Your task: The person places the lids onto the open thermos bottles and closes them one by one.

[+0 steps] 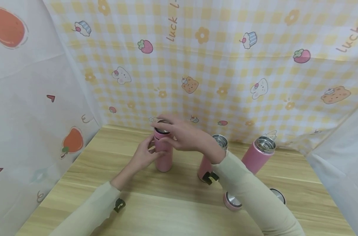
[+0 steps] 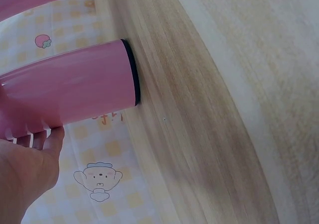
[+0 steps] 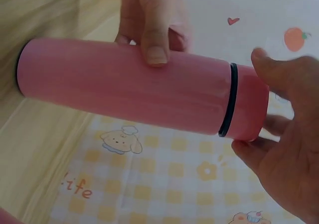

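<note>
wrapping left fingers (image 3: 155, 45) round a bottle (image 3: 124, 84) near the table's edge (image 1: 127, 132), right fingers (image 3: 265, 67) pinching its lid (image 3: 250, 104).

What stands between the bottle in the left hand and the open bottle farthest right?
In the head view, another open pink bottle stands there, partly hidden by the right arm.

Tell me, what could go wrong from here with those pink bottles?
The left hand grips the pink bottle while the right hand holds its cap; if either grip slipped, the bottle might tip.

In the head view, the right sleeve crosses in front of an open bottle and a loose lid, so a careless move could perhaps knock either one.
</note>
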`<state>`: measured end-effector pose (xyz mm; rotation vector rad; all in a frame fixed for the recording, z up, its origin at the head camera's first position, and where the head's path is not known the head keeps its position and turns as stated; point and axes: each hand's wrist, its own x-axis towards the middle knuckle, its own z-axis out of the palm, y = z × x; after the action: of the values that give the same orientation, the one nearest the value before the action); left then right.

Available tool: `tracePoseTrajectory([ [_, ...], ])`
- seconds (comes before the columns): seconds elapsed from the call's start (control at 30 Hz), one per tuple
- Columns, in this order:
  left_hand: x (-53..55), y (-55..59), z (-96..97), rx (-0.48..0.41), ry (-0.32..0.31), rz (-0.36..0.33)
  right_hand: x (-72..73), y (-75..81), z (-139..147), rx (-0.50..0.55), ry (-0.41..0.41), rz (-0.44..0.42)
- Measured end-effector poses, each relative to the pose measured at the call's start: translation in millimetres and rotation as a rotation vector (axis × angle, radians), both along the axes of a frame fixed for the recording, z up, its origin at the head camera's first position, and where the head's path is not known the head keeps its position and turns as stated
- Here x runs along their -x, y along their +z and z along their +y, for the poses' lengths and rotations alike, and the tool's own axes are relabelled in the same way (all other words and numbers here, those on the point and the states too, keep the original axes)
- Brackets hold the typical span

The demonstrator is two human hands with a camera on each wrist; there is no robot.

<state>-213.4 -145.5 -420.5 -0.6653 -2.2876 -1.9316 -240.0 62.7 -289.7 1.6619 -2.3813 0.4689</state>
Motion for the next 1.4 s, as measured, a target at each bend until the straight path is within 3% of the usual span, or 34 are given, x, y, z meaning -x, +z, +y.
tracePoseTrajectory([
  [0.17, -1.3, 1.1, 0.4, 0.010, 0.009, 0.007, 3.6, 2.4, 4.4, -0.006, 0.049, -0.160],
  [0.33, -2.1, 2.0, 0.3, 0.022, 0.010, 0.004, 2.6, 5.3, 4.8, -0.029, 0.039, -0.206],
  [1.2, -1.1, -0.4, 0.0, 0.031, 0.020, -0.003, -2.0, 6.2, -2.1, 0.008, 0.054, -0.118],
  [1.4, -1.4, -1.1, 0.6, 0.008, 0.015, 0.004, -8.7, 9.4, -5.1, -0.023, -0.025, -0.091],
])
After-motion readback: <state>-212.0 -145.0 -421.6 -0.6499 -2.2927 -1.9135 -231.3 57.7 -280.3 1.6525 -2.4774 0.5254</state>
